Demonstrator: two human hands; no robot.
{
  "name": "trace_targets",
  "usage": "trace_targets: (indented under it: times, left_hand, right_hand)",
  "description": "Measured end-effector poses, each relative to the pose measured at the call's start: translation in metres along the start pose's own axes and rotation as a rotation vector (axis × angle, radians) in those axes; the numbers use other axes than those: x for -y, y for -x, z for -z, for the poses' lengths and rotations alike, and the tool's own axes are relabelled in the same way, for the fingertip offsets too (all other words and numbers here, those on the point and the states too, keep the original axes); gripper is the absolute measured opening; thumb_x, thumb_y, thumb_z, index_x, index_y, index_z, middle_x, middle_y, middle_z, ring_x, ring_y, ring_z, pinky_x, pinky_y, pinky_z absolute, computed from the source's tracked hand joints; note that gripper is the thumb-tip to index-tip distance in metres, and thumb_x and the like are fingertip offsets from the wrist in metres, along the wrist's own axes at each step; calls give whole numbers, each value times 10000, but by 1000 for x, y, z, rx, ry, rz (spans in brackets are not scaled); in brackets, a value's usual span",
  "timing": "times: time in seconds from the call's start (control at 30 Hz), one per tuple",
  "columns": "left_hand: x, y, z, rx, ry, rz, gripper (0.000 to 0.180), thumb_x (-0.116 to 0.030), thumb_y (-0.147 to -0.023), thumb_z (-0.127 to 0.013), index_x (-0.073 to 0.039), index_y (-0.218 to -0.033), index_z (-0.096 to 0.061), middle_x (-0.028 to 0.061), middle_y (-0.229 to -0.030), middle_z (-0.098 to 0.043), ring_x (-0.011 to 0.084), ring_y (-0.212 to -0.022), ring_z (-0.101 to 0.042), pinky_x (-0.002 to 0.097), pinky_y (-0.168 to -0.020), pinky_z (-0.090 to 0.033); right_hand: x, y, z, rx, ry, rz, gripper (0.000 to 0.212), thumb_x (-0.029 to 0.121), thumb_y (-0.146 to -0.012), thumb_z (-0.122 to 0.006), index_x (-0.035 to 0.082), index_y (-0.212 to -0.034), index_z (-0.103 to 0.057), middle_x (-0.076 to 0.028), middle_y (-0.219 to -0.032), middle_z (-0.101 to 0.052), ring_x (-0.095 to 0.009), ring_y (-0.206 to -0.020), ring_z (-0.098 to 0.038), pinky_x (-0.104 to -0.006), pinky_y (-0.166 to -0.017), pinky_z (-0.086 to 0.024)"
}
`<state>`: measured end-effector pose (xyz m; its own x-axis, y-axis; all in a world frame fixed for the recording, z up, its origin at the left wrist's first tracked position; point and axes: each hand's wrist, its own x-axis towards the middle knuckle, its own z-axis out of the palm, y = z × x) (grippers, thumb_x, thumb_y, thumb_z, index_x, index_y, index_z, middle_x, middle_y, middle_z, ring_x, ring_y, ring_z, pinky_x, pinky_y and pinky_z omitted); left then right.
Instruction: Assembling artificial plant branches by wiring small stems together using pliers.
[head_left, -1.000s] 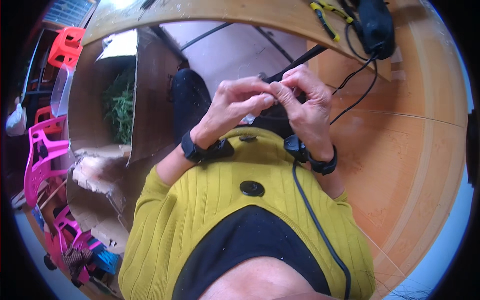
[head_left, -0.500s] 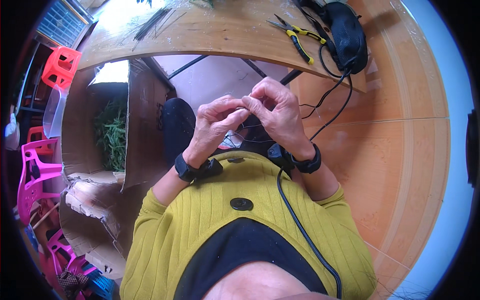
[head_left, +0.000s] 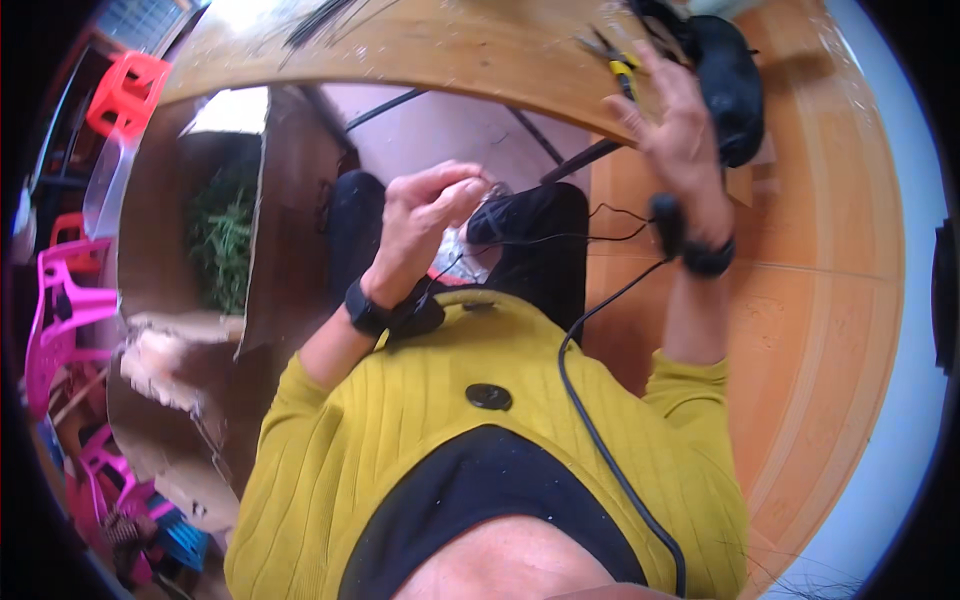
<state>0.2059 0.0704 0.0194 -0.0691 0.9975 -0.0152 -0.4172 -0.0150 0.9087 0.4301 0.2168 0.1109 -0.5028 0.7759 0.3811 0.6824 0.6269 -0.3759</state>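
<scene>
My left hand (head_left: 428, 222) is above my lap, its thumb and fingers pinched together. A thin greyish strand that looks like wire (head_left: 497, 190) curls out at its fingertips; most of it is hidden or blurred. Over the right end of the wooden table, my right hand (head_left: 678, 130) reaches forward, fingers stretched and apart, with motion blur. Just beyond its thumb and fingers lie long-nose pliers (head_left: 622, 72) with yellow-and-black handles, partly covered by the hand. Nothing shows in its grasp.
A black mesh pouch (head_left: 728, 90) lies at the table's right end. Thin dark stems or wires (head_left: 318, 22) rest on the wooden table (head_left: 450, 60). To the left, an open cardboard box (head_left: 290, 200) holds green foliage (head_left: 225, 240). A black cable (head_left: 615, 300) runs to my right wrist.
My right hand has left my left hand and moved forward and right to the pliers, its fingers spreading. My left hand stays pinched near its earlier place.
</scene>
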Motion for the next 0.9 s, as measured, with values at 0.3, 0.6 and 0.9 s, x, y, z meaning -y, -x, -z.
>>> trace_targets:
  times: [0.3,0.6,0.9]
  left_hand:
    - [0,-2,7,65,151,-8,159,-51,-892,-609,56,-987,-678,6,-727,-558,42,-581,-415,171,-541,-347]
    - [4,0,15,31,68,-107,137,-92,-903,-625,-9,-970,-711,-17,-736,-598,23,-599,-444,155,-521,-358]
    - [4,3,7,17,-12,-109,137,-86,-893,-643,-9,-984,-709,-11,-816,-622,24,-638,-478,152,-542,-386]
  right_hand:
    - [-69,-28,-14,209,422,3,510,319,-888,-588,108,-1342,-491,-199,-1160,-548,-350,-1080,-538,-395,-940,-427]
    - [23,48,-4,251,-59,137,494,8,-800,-508,41,-1293,-502,-170,-930,-495,-301,-857,-544,-362,-792,-449]
    - [77,101,-3,362,-321,-37,482,47,-815,-529,19,-1295,-496,-162,-974,-496,-299,-898,-523,-365,-830,-435]
